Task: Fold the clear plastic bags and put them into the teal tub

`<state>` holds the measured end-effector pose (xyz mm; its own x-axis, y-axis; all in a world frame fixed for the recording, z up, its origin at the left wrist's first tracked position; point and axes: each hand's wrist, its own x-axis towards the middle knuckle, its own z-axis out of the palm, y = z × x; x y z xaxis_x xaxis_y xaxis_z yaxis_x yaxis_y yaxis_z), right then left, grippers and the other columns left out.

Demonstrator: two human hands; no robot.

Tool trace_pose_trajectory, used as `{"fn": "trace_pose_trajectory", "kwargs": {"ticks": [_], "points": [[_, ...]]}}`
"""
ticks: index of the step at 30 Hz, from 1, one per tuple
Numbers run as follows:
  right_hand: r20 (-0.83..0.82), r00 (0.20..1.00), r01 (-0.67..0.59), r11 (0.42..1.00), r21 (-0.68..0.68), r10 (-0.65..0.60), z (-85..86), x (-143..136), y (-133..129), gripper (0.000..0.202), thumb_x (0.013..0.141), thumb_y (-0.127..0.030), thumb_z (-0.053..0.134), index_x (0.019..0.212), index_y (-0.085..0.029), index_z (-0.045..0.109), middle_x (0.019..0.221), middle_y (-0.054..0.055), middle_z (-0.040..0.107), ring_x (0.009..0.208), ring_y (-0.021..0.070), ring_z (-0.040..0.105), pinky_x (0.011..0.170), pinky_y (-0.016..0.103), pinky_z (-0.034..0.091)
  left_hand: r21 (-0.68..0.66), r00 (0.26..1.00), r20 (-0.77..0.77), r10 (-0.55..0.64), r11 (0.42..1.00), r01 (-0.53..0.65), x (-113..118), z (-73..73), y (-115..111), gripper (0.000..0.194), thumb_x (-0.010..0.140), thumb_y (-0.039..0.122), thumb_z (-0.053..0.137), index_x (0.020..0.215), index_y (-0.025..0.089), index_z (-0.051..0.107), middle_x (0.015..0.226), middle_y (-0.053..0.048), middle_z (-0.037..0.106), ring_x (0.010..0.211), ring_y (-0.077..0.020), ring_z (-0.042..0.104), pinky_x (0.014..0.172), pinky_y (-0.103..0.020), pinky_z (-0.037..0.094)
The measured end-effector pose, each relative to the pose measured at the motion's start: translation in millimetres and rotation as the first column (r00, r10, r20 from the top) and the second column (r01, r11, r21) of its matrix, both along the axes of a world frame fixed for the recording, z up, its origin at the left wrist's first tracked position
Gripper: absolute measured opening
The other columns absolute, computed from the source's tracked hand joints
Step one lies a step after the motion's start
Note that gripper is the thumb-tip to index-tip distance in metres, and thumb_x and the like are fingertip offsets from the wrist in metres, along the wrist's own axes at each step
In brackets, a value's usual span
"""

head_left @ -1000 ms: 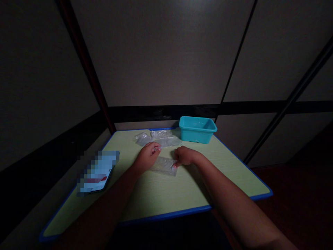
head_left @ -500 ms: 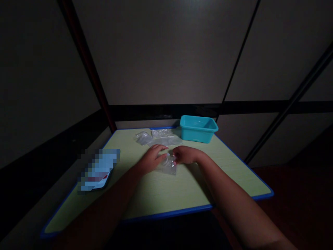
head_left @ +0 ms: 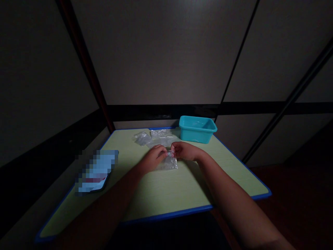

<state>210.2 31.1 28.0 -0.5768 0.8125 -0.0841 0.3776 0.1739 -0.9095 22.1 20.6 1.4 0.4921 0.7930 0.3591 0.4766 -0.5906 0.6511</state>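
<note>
1. Bag (head_left: 168, 163), clear and creased, is low over the middle of the table (head_left: 166, 194), slightly toward one o'clock.
2. The left hand (head_left: 154, 158), reaching in from seven o'clock, pinches the bag's far edge between thumb and fingers; the right hand (head_left: 186, 151), from five o'clock, has a narrow grip there too, the fingertips of both nearly meeting.
3. By my reading the handling is midway: the plastic is taken up and gathered at that edge, its release not yet done. Loose plastic (head_left: 162, 140) at twelve and crumpled plastic (head_left: 142, 139) at eleven are in neither grip.
4. A teal tub (head_left: 197, 135) stands at one o'clock; a phone (head_left: 99, 173) lies at nine.
5. A whitish bit (head_left: 170, 152) between the fingertips is too small to identify. Fingers cover part of the bag; whether it is sealed or holds anything, I cannot tell. Pixel blocks mask the phone's screen, and the left forearm (head_left: 104, 211) fades into shadow.
</note>
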Motion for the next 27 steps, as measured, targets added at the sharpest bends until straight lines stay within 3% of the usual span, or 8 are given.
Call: {"fn": "trace_pose_trajectory", "kwargs": {"ticks": [4,8,12,15,18,27], "points": [[-0.040,0.994,0.102,0.995,-0.008,-0.102,5.2,-1.5,-2.3,0.014,0.067,-0.017,0.056,0.072,-0.018,0.043,0.059,-0.006,0.047,0.050,0.0064,0.042,0.045,0.017,0.038,-0.155,0.992,0.123,-0.002,0.988,0.022,0.6,-4.0,-2.2,0.017,0.080,0.034,0.051,0.089,0.020,0.055,0.089,-0.002,0.061,0.082,-0.0164,0.056,0.075,-0.028,0.043],[-0.051,0.975,0.219,0.974,0.064,-0.216,3.1,-5.0,0.4,0.009,0.072,-0.018,0.053,0.076,-0.017,0.045,0.059,-0.005,0.048,0.045,0.0066,0.041,0.042,0.017,0.035,-0.215,0.992,0.111,0.063,0.976,-0.037,-0.1,-10.3,2.9,0.021,0.074,0.034,0.056,0.086,0.017,0.059,0.082,-0.002,0.063,0.075,-0.0169,0.057,0.068,-0.027,0.043],[0.066,0.943,0.291,0.904,0.313,-0.326,-3.8,-10.4,4.6,0.020,0.082,-0.033,0.047,0.071,-0.016,0.048,0.057,-0.003,0.047,0.049,0.0082,0.042,0.045,0.020,0.030,-0.223,0.979,0.179,0.102,0.973,-0.060,0.7,-10.6,6.4,0.017,0.070,0.034,0.057,0.072,0.016,0.058,0.072,-0.002,0.062,0.069,-0.0165,0.056,0.063,-0.026,0.042],[0.185,0.900,0.242,0.806,0.540,-0.394,-4.8,-14.8,3.3,0.033,0.087,-0.040,0.041,0.068,-0.015,0.052,0.060,0.000,0.052,0.055,0.0099,0.043,0.050,0.022,0.028,-0.244,0.968,0.222,0.119,0.968,-0.063,1.7,-8.3,5.4,0.017,0.069,0.034,0.057,0.068,0.017,0.057,0.067,0.000,0.060,0.065,-0.0153,0.055,0.060,-0.025,0.041],[0.288,0.851,0.168,0.749,0.641,-0.438,-1.2,-17.9,-1.2,0.037,0.090,-0.040,0.036,0.074,-0.015,0.058,0.066,0.003,0.059,0.059,0.0116,0.046,0.054,0.023,0.026,-0.271,0.965,0.220,0.145,0.959,-0.082,2.3,-6.0,3.7,0.018,0.069,0.035,0.057,0.067,0.017,0.056,0.063,0.001,0.058,0.060,-0.0139,0.053,0.055,-0.023,0.039],[0.440,0.749,0.071,0.721,0.689,-0.495,6.1,-16.1,-6.8,0.038,0.091,-0.042,0.031,0.089,-0.019,0.061,0.079,0.006,0.065,0.066,0.0153,0.052,0.053,0.025,0.022,-0.330,0.962,0.226,0.153,0.941,-0.072,2.5,-3.9,1.1,0.023,0.071,0.040,0.055,0.065,0.017,0.053,0.057,0.003,0.053,0.052,-0.0117,0.049,0.050,-0.022,0.036]]}}
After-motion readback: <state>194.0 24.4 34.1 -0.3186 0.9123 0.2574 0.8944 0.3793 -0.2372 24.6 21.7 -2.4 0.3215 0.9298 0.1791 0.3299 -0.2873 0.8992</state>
